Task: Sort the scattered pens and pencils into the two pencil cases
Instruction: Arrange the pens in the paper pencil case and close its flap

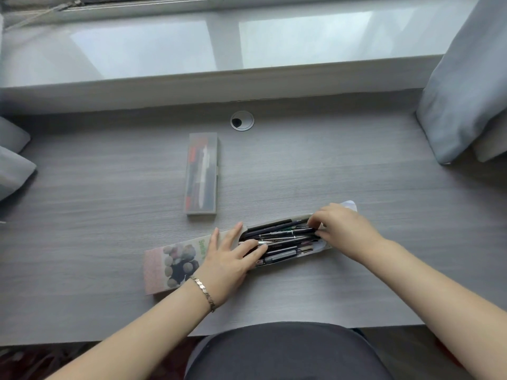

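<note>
A translucent plastic pencil case lies closed at the middle of the desk, with red, white and dark pens showing through it. Nearer to me lies a long printed pencil case, its lid slid partly off to the left. Its open right part holds several dark pens and pencils. My left hand lies flat on the lid's right end, its fingers spread onto the pens. My right hand is over the case's right end, its fingertips pinched on the tips of the pens there.
The grey wood desk has a round cable grommet behind the translucent case. Grey curtain cloth hangs at the right, more cloth at the left. A window sill runs along the back.
</note>
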`<state>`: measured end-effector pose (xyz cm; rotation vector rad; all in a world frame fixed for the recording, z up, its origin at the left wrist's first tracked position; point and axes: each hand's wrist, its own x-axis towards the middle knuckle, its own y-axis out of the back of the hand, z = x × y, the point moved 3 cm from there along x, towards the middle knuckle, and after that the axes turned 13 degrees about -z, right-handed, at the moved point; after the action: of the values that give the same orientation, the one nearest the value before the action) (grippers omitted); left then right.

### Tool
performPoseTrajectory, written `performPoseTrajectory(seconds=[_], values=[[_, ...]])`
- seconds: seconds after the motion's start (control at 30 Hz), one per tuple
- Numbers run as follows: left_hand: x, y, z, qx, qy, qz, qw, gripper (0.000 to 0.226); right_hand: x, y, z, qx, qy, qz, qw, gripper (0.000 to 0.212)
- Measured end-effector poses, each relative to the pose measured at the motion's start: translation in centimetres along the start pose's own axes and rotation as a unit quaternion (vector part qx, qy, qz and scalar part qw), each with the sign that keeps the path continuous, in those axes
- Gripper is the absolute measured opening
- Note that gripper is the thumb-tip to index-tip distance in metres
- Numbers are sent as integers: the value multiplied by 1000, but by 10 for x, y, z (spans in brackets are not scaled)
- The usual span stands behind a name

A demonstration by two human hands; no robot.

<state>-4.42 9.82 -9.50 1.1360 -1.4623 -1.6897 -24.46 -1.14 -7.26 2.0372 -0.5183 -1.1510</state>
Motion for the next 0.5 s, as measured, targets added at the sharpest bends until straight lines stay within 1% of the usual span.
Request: performPoseTrajectory(seconds=[0.1, 0.23, 0.3, 0.4, 0.43, 0.5], values=[[0, -1, -2, -13, -2, 0, 1000, 89, -2, 2, 0, -10, 0, -7, 1000, 20], [-1, 1, -4, -27, -2, -2, 1000, 88, 0, 3, -1, 8, -11, 29, 999, 20], [0, 1, -4, -30, 11, -14, 999, 88, 3, 0, -8, 4, -18, 20, 1000, 22], [3, 1, -3, -43, 39, -32, 998, 89, 8, -4, -20, -26, -44, -21, 998, 26], [3, 1, -3, -48, 46, -37, 997, 89, 8, -4, -22, -26, -53, -23, 998, 26], [4, 0, -3, -54, 55, -44, 996, 88, 9, -5, -23, 10, -60, 0, 998, 21]])
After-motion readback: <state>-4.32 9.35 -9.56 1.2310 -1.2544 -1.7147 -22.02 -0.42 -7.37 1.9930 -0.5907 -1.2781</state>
